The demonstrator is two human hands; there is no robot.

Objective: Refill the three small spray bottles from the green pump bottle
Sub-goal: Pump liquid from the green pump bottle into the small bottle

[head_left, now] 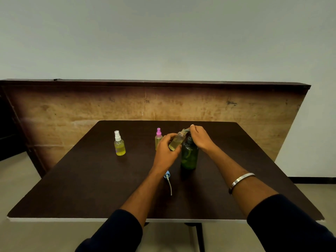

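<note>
Left hand (166,148) has its grip curled round an uncapped spray bottle (177,141) — small clear plastic cylinder, pale yellow liquid pooled at the lower end, tilted with its open neck up and to the right, held above the tabletop (91,179). Right hand (200,138) sits on the pump head of the green pump bottle (189,157), fingers bent down over it, the spout meeting the tilted bottle's neck; how tight that grip is can't be told. Green bottle is translucent dark plastic, round-shouldered, upright, just right of the left wrist.

Blue spray cap (167,175) lies on its side near the left forearm, thin white dip tube trailing toward the near edge. Pink-capped spray bottle (158,139) stands upright just behind the left hand, partly hidden by it. White-capped spray bottle (119,143) stands well apart to the left, clear, yellow liquid in its lower half.

Tabletop is dark brown, matte, pale-edged. Silver metal bangle (241,180) on the right forearm, dark sleeves pushed up. Worn plywood panel (72,110) upright behind the table, plain grey-white wall above.
</note>
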